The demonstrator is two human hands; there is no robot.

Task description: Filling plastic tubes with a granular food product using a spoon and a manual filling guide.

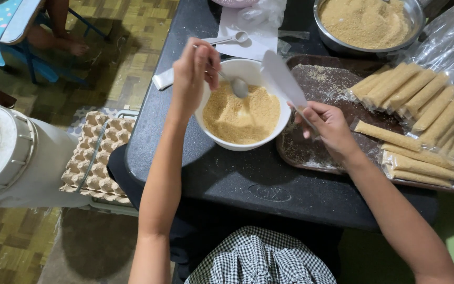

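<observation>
metal spoon (236, 84) is pinched in the left hand (193, 73) over the white bowl (243, 102) of brown crumbs just beside it. an empty narrow clear bag (285, 81) is gripped by the right hand (329, 126), above the brown tray (311, 152) of filled bags (421, 97).

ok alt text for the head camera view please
Left hand holds a spoon over a white bowl of tan crumbs; right hand holds an empty clear sleeve. Filled sleeves lie on a brown tray.
</observation>
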